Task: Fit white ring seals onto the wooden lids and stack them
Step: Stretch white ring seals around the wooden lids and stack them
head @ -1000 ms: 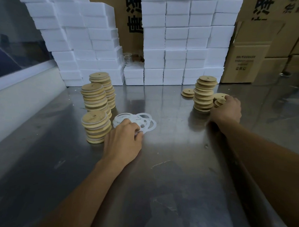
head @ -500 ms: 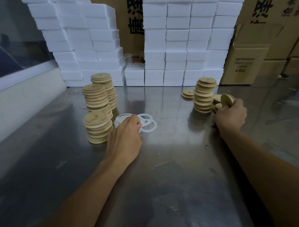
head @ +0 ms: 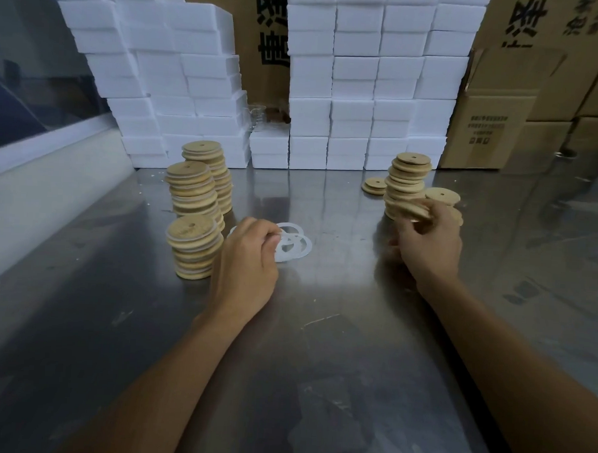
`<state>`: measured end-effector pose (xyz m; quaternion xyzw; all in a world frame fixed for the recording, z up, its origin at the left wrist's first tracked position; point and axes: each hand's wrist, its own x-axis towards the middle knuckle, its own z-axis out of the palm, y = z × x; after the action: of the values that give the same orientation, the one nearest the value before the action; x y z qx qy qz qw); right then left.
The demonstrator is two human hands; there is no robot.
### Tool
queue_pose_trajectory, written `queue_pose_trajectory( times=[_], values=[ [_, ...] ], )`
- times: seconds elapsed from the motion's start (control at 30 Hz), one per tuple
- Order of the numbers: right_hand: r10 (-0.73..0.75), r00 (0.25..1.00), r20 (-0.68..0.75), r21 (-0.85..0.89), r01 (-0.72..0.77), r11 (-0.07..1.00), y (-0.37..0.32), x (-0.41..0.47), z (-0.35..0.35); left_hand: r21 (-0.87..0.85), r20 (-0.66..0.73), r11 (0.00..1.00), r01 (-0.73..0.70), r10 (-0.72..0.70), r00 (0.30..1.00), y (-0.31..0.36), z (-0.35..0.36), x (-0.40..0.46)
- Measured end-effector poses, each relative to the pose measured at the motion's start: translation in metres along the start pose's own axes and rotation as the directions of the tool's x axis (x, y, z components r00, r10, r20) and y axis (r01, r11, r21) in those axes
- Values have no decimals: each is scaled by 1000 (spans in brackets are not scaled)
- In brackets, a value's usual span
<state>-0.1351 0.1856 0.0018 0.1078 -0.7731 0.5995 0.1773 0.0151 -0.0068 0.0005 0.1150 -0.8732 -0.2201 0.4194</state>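
on the steel table (head: 320, 330), head view: left hand (head: 246, 261) pinches at the white ring seals (head: 295, 246), lying flat under its fingertips. right hand (head: 427, 245) grips a wooden lid (head: 413, 210), raised, well right of the seals, beside the unsealed stack (head: 407, 183).

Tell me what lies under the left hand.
Under the left hand lies a loose pile of white ring seals on the steel table. The fingers cover part of the pile, hiding which ring they pinch.

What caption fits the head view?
Right hand holds a wooden lid; left hand pinches a white ring.
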Motion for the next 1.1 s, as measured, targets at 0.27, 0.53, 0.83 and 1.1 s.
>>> queue_pose_trajectory(
  times=[0.27, 0.53, 0.83, 1.1],
  values=[
    [-79, 971, 225, 105, 56, 993, -13, -12, 11, -161, -12, 987, -21, 20, 1000, 0, -1, -1],
    [-157, 877, 455, 163, 91, 982, -31, -32, 29, -748, 195, 551, 370, -351, 916, 18, -2, 0],
    [-329, 789, 520, 271, 213, 939, -36, -49, 43, -604, 210, 643, 471, -442, 872, 19, 7, -3],
    [-420, 763, 492, 240, 346, 907, -30, -51, 46, -646, 203, 605, 465, -452, 869, 14, 13, -5]
  ],
)
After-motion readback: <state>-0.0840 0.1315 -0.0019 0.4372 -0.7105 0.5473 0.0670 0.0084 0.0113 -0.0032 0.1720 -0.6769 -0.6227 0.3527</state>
